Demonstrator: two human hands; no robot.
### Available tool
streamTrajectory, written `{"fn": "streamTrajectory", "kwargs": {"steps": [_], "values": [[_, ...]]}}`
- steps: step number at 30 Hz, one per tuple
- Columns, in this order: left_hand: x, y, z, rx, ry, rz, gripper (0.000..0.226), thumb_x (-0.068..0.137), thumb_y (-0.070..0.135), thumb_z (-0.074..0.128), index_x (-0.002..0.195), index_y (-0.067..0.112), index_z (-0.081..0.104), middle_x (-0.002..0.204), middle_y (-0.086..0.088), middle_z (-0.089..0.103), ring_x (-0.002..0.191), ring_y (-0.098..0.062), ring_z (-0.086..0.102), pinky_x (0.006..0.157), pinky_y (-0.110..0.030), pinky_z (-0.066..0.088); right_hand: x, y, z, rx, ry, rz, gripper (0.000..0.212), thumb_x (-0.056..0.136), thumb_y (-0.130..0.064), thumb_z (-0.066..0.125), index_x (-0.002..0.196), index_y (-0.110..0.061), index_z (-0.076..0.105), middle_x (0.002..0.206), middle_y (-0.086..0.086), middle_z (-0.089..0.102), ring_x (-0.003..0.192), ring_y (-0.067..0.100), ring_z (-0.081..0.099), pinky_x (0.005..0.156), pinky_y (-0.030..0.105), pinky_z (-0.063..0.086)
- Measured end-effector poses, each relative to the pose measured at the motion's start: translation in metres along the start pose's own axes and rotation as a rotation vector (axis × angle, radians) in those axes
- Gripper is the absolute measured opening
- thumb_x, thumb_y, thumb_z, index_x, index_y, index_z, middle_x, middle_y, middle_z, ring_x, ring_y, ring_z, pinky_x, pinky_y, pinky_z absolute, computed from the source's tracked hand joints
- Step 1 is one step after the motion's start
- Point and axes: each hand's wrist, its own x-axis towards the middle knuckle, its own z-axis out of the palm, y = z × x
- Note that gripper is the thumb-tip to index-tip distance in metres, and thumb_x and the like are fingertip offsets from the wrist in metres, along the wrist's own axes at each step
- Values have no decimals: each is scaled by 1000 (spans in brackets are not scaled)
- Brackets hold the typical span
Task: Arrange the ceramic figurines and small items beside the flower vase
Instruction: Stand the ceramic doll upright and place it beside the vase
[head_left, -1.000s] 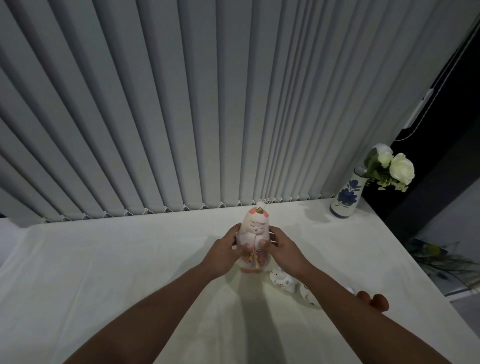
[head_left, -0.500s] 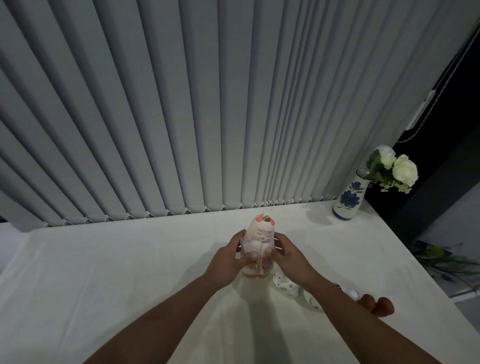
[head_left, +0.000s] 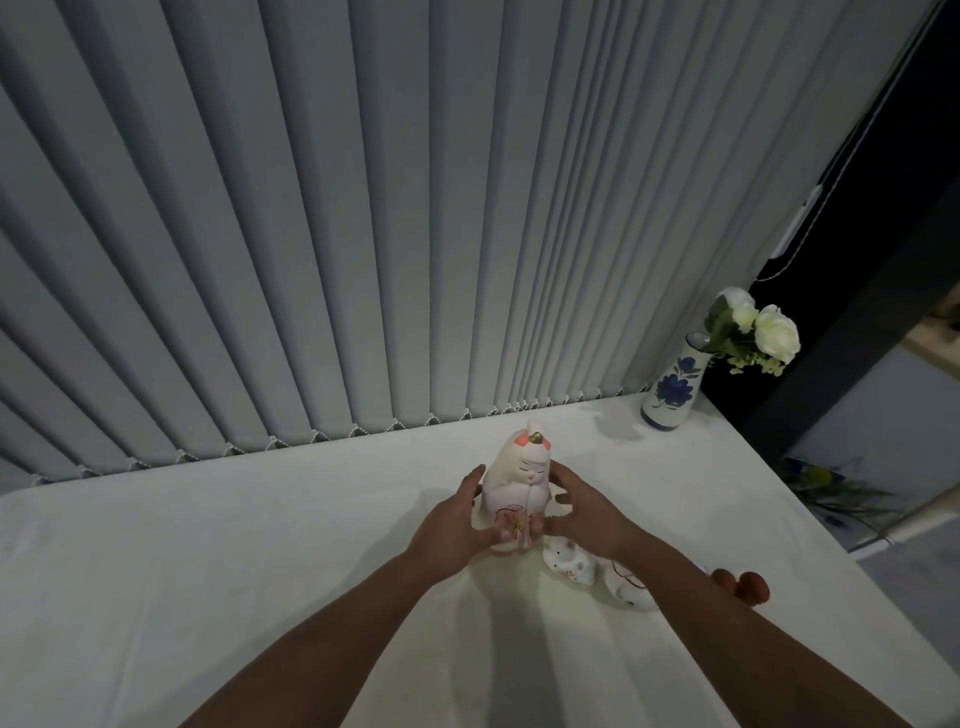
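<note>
A tall pale-pink ceramic doll figurine (head_left: 517, 483) with an orange-and-gold top stands upright at the table's middle. My left hand (head_left: 457, 525) grips its lower left side and my right hand (head_left: 584, 512) cups its right side, fingers spread. A small white cat figurine (head_left: 569, 564) lies just right of the doll, partly under my right wrist. Beside it is another white figurine (head_left: 631, 590), partly hidden by my forearm. Two small brown items (head_left: 740, 584) lie further right. The white vase with blue flowers (head_left: 670, 389) holding white roses (head_left: 763, 327) stands at the far right corner.
A white cloth covers the table (head_left: 208, 571). Grey vertical blinds (head_left: 363, 208) hang along the far edge. The table's right edge drops to a dark floor area with some greenery (head_left: 831, 488).
The doll has been turned so its face points more to the right and it sits a little lower. My right fingers have spread wider on its side.
</note>
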Motion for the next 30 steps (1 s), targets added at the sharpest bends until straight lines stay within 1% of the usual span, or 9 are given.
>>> {"fn": "streamTrajectory", "kwargs": {"steps": [2,4,7,9,12,16,22,26,30], "values": [[2,-3,1,10,-11,10,102,71,36,80,148,27,14,143,-4,49,130,-19,47,97,-29,41,2,-6,-4,-29,-31,-6,68,75,-6,77,129,-32,44,123,-18,54,109,4,53,103,35,43],[3,-6,2,17,-17,21,101,72,34,79,148,28,14,140,-5,51,127,-20,49,95,-28,42,3,-7,-3,-7,-46,2,61,76,-1,74,123,-29,48,116,-15,59,104,10,59,96,35,50],[2,-8,4,-6,-14,29,96,73,32,78,147,29,17,136,-4,55,121,-20,52,95,-29,43,4,-5,0,65,-32,31,54,79,6,68,127,-16,52,115,-2,65,90,3,68,73,19,55],[3,-11,3,-22,-17,32,94,73,32,78,146,30,19,131,-3,59,116,-18,55,93,-28,44,2,-2,1,105,-17,45,55,81,7,65,130,-15,52,117,3,67,91,2,69,69,14,53],[8,-14,0,-39,-50,34,92,71,35,79,144,35,23,127,-1,62,112,-17,57,95,-30,47,4,0,1,139,-14,43,56,79,5,66,128,-19,55,115,1,69,105,16,66,80,22,56],[11,-11,0,-100,-59,29,81,60,54,75,130,51,34,123,9,63,111,-16,59,98,-40,49,11,3,-1,126,-39,21,58,78,-5,72,127,-29,56,113,-4,72,107,16,66,97,39,52],[15,2,-1,-129,-37,16,72,72,34,79,131,43,39,119,12,62,112,-15,57,93,-29,46,14,8,-3,222,-36,-16,56,79,-9,71,125,-38,55,114,-4,71,109,14,65,98,41,51],[19,15,6,-127,39,26,65,64,41,78,112,63,40,114,15,65,104,-12,61,92,-31,51,15,13,-10,243,-6,-47,53,78,-9,69,120,-37,56,115,-1,70,110,21,64,94,41,53],[29,41,15,-134,87,53,68,62,45,76,121,54,43,114,17,66,103,-6,62,91,-32,52,14,12,-35,250,45,-114,53,79,-7,66,116,-43,57,114,-6,70,105,21,66,91,40,54]]}}
